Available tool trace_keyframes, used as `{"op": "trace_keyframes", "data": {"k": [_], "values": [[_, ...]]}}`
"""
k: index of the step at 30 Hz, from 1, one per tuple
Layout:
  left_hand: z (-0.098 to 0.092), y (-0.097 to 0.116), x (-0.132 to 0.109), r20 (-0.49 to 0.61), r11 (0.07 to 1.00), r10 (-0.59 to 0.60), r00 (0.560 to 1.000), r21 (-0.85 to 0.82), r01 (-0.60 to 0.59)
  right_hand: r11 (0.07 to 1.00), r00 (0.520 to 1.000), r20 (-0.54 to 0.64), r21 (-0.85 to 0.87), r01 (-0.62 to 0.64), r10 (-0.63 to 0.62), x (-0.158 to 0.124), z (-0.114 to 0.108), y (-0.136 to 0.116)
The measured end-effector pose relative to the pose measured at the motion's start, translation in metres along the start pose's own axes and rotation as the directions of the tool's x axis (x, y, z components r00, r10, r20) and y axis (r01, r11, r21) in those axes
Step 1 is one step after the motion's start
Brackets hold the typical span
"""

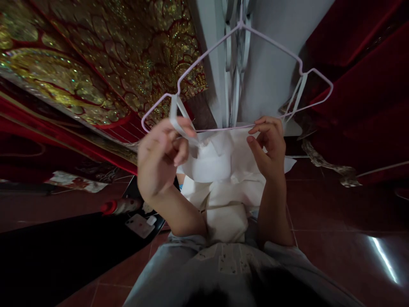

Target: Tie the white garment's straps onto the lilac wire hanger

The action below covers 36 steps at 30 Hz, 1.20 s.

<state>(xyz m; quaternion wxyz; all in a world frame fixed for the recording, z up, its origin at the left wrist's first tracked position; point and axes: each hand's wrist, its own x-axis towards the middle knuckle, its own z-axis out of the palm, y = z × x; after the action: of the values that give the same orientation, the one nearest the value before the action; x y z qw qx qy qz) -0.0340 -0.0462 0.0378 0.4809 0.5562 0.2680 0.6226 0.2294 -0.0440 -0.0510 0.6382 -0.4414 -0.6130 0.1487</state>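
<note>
A pale lilac hanger [213, 49] hangs in front of me. A thin white garment [212, 157] is suspended from it, one strap in each shoulder notch. My left hand [162, 157], slightly blurred, is curled at the left strap [174, 107]; the strap bends round its index finger. My right hand [270, 147] is raised at the lower bar's right side, thumb and fingers apart, fingertips close to the bar; whether they touch it I cannot tell. Beyond that hand, the right strap [298, 94] runs down from its notch.
Gold-sequined red cloth [159, 55] hangs at the left, dark red cloth [361, 102] at the right. Behind the hanger stand grey metal bars [234, 89]. A phone [140, 225] and a red-capped bottle [123, 206] lie on a black surface [79, 251] at lower left.
</note>
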Motion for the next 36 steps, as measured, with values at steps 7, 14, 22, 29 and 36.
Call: {"op": "trace_keyframes", "data": {"k": [7, 14, 22, 29, 36], "values": [[-0.056, -0.028, 0.003, -0.425, 0.977, 0.198, 0.883, 0.153, -0.145, 1.0, 1.0, 0.022, 0.014, 0.013, -0.013, 0.0, -0.001, 0.001], [0.001, -0.058, -0.006, -0.416, 0.998, 0.061, 0.907, -0.007, -0.07, 0.996, 0.996, 0.063, 0.056, 0.063, -0.066, -0.005, 0.009, -0.005], [0.007, -0.07, 0.001, -0.388, 0.99, 0.125, 0.913, 0.107, -0.09, 0.997, 0.957, -0.289, -0.076, -0.035, 0.011, 0.01, -0.029, 0.023], [0.018, -0.072, 0.003, -0.452, 0.991, 0.134, 0.882, 0.04, -0.13, 0.983, 0.992, -0.037, 0.148, -0.113, 0.12, 0.059, -0.044, 0.005], [0.017, -0.07, 0.002, -0.431, 0.995, 0.093, 0.897, 0.0, -0.104, 0.954, 0.958, -0.285, 0.279, 0.107, -0.024, 0.057, -0.084, 0.097]]}}
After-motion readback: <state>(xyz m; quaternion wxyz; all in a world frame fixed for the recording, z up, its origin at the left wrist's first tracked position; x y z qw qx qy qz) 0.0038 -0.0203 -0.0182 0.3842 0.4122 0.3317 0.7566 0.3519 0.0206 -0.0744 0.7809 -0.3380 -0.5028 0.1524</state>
